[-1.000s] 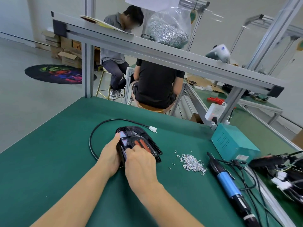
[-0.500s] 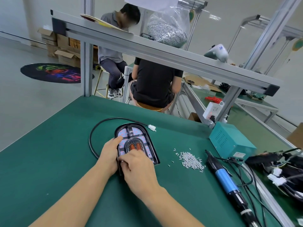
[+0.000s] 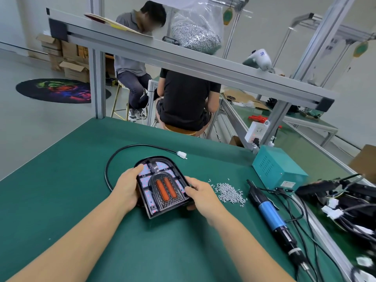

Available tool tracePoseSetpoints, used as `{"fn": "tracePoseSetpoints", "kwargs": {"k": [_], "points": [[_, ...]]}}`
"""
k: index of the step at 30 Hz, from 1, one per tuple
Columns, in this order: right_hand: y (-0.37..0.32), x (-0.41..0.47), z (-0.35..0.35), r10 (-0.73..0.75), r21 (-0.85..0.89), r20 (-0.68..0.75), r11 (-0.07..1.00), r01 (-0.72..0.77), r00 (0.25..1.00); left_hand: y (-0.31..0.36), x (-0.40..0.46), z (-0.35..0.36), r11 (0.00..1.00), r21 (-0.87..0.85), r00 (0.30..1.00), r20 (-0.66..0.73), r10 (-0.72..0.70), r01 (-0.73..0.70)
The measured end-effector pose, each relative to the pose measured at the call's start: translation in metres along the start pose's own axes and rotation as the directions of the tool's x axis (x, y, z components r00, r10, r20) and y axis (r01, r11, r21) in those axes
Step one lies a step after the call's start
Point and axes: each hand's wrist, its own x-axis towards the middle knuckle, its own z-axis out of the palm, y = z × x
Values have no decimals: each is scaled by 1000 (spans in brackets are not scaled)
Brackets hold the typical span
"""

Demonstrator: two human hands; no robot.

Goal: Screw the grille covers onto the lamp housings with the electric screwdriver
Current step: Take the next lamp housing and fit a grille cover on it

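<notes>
Resting on the bench, the lamp housing is clasped at its side edges by left hand and right hand; rigid, light, best held by its rim.

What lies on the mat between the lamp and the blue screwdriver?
In the head view, a loose pile of small silver screws lies on the green mat between the lamp, held by both hands, and the screwdriver.

Arched black lamp housing face-up on green mat; blue electric screwdriver lying right.
</notes>
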Motion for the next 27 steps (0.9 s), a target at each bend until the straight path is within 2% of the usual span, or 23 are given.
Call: {"fn": "tracePoseSetpoints", "kwargs": {"k": [2,3,4,6,9,13,17,19,21,24,27], "points": [[1,0,-14,16,-21,0,1000,-16,1000,-1,3,-1,975,204,996,-10,90,-86],[2,0,-20,22,-36,-5,999,-22,1000,-2,4,-2,928,351,990,-26,140,-122],[4,0,-26,25,-51,-13,998,-26,1000,-4,3,-2,857,492,981,-34,193,-152],[8,1,-37,27,-63,-24,998,-29,999,-7,0,1,678,695,954,42,296,-241],[17,-1,-44,17,-92,-3,996,-17,1000,-11,-5,3,428,834,917,210,341,-350],[24,-4,-39,-35,-148,20,988,38,999,-11,-8,-4,232,892,884,288,369,-388],[33,-11,-34,-60,-147,-39,988,54,997,-9,-7,-3,126,913,868,317,383,-389],[39,-15,-40,-92,-143,-155,987,69,984,-7,-6,-2,111,911,864,329,380,-396],[47,-20,-57,-123,-262,-299,964,43,946,-3,-4,-4,113,904,863,347,368,-412],[67,-30,-96,-121,-537,-465,826,-170,877,5,-3,-4,102,898,865,373,336,-427],[86,-47,-132,3,-646,-575,613,-456,818,10,-4,-2,102,894,860,382,337,-437]]}}
